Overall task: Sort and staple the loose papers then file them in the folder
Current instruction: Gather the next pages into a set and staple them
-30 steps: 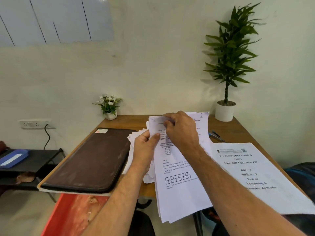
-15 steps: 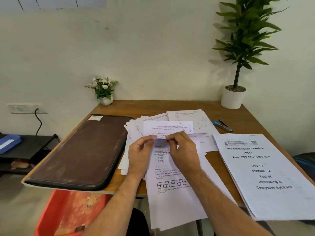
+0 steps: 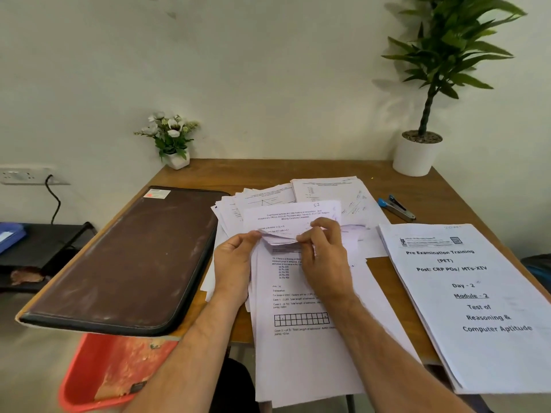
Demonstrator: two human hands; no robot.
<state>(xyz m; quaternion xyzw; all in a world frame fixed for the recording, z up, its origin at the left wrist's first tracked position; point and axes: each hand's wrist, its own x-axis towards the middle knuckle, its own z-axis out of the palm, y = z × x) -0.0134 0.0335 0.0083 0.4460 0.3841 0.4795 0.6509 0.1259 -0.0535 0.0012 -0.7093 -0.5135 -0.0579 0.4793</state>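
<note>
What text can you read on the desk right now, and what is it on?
Booklet: "Pre Examination Training (PET) Post: CRP POs/ MTs-XIV Day - 2 Module - 2 Test of Reasoning & Computer Aptitude"
Lifted sheet: handwritten "57"; print blurred
Loose papers: too small
Folder sticker: unreadable

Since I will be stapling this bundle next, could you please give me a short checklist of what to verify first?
1. Both hands on the bundle: ok, left hand and right hand pinch the loose papers.
2. Edges squared: not ok, sheets are fanned and bent.
3. Stapler available: ok, lying on the table, apart from both hands.
4. Folder open for filing: not ok, closed.
5. Page order: cannot tell.
</note>
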